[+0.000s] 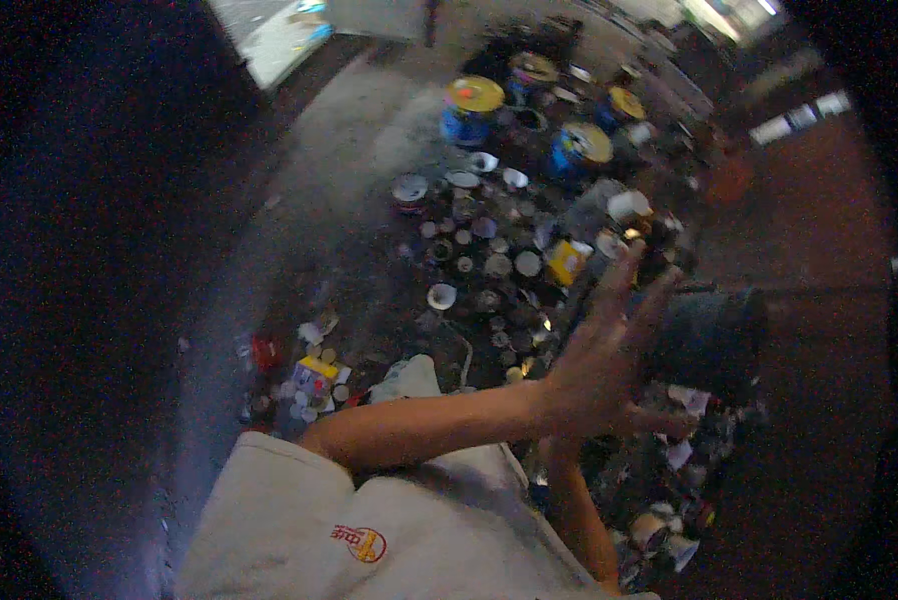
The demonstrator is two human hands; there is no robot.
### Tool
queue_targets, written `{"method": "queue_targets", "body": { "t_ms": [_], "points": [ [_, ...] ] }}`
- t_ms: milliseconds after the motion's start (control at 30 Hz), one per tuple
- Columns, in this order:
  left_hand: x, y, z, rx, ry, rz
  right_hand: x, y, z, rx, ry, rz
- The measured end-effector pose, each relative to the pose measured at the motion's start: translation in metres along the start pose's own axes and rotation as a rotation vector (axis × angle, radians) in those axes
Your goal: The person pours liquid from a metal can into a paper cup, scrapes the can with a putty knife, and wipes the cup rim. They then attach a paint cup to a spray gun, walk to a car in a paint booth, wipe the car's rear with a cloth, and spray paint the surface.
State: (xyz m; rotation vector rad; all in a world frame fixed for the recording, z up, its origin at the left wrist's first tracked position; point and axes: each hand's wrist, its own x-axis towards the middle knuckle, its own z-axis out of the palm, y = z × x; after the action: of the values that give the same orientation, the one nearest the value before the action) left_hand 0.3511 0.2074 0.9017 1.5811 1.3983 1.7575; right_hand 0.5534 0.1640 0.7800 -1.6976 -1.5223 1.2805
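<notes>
My left arm reaches across my body to the right. My left hand (604,360) is raised with its fingers and thumb spread, slightly blurred, and I see nothing held in it. Just beyond its fingers is a dark, rounded, bucket-like thing (709,335); whether they touch I cannot tell. My right forearm (581,510) comes up from the lower edge, and the right hand is mostly hidden behind the left, so its fingers do not show. Past my left fingertips lie a yellow box (570,262) and a white tub (629,207).
Small round cans (497,264) and a white cup (442,296) crowd the floor ahead. Blue drums with yellow lids (476,95) stand farther back. At the left are a red item (265,350) and a yellow-and-white box (316,375). Loose scraps (654,528) lie at the lower right.
</notes>
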Motion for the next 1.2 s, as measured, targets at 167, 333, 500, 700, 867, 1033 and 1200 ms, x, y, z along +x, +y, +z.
{"method": "queue_targets", "body": {
  "t_ms": [167, 333, 500, 700, 867, 1033, 1200],
  "points": [
    [-0.108, -0.040, -0.060, -0.242, -0.316, -0.400, 0.058, -0.037, -0.020, -0.056, -0.133, -0.195],
    [-0.234, -0.085, -0.064, 0.116, -0.725, -0.638, 0.120, -0.112, -0.035, -0.137, -0.202, -0.407],
    [-0.296, -0.181, -0.112, 0.502, -0.488, -0.684, 0.155, -0.206, -0.028, -0.267, -0.245, -0.538],
    [-0.376, -0.285, -0.210, 0.831, -0.288, -1.020, 0.198, -0.288, 0.014, -0.395, -0.311, -0.650],
    [-0.375, -0.278, -0.281, 0.647, 0.104, -1.024, 0.213, -0.351, 0.093, -0.505, -0.468, -0.718],
    [-0.315, -0.268, -0.362, 0.722, -0.165, -0.970, 0.240, -0.382, 0.262, -0.585, -0.771, -0.760],
    [-0.268, -0.222, -0.398, 0.370, -0.119, -0.862, 0.219, -0.364, 0.446, -0.322, -1.276, -0.684]
  ]
}}
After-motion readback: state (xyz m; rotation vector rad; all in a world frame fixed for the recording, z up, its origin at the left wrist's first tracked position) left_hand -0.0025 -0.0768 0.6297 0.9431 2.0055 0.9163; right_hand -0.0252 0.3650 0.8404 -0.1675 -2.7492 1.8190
